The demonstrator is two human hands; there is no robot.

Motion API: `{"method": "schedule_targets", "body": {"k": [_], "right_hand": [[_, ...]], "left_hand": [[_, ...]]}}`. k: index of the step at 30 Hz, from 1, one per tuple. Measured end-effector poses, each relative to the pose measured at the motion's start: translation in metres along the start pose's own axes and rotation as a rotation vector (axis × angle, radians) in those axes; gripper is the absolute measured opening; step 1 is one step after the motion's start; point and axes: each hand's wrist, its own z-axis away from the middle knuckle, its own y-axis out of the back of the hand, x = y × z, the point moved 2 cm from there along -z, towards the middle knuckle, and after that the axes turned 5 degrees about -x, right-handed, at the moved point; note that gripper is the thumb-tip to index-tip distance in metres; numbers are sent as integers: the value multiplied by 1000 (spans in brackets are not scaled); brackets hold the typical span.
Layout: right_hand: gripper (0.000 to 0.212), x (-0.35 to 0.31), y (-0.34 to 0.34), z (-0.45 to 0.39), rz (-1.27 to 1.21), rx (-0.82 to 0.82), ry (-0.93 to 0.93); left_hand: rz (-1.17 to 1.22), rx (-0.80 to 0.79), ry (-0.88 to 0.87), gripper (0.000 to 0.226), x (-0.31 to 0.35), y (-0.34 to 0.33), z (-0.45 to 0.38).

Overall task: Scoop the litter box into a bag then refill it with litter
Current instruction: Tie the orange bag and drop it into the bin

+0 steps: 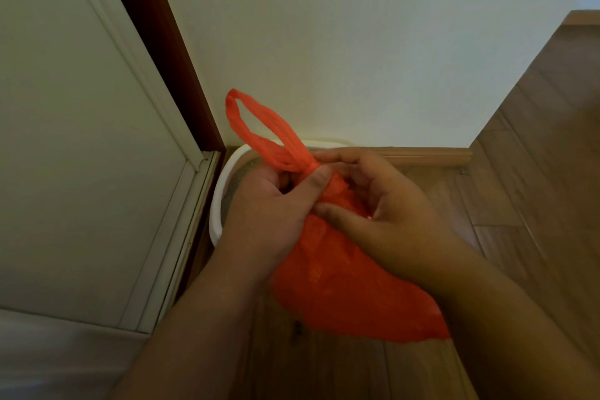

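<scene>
An orange plastic bag [341,282] hangs bulging between my hands above the floor. Its neck is bunched at a knot, and one handle loop sticks up toward the wall. My left hand [276,208] pinches the neck of the bag with thumb and fingers. My right hand [386,214] curls round the same neck from the right, thumb pressed on the plastic. Behind my hands sits the white litter box [217,204], with only its left rim and back corner showing. A strip of grey litter shows inside the rim.
A white wall [357,42] stands right behind the box, with a wooden skirting board [431,156] along its foot. A pale door [81,140] and dark door frame [162,52] close off the left. Wooden floor [535,172] runs to the right and toward me.
</scene>
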Motion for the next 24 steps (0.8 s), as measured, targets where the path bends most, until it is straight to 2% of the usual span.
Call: {"method": "schedule_targets", "body": {"k": [4,9,11,15,17,21,24], "right_hand": [[46,-4,3,-4,-196,63,-63],[49,-6,5,-4,-360,148,-106],[48,-5,6,-4,-346,200,-113],[24,-2,6,-4,-156,173,-74],[25,-3,8,-3,-81,140,-17],[45,-5,11,-2,116,-6,16],[51,-1,11,-1,208,-48,75]], "left_hand": [[-122,8,-70,23,6,5,-2],[-249,57,-61,28,3,4,-1],[-290,83,-50,23,3,6,-2],[-359,119,-30,21,4,11,-5],[-270,90,21,22,2,12,-4],[17,8,137,18,-2,9,-2],[143,-19,192,17,0,7,-1]]}}
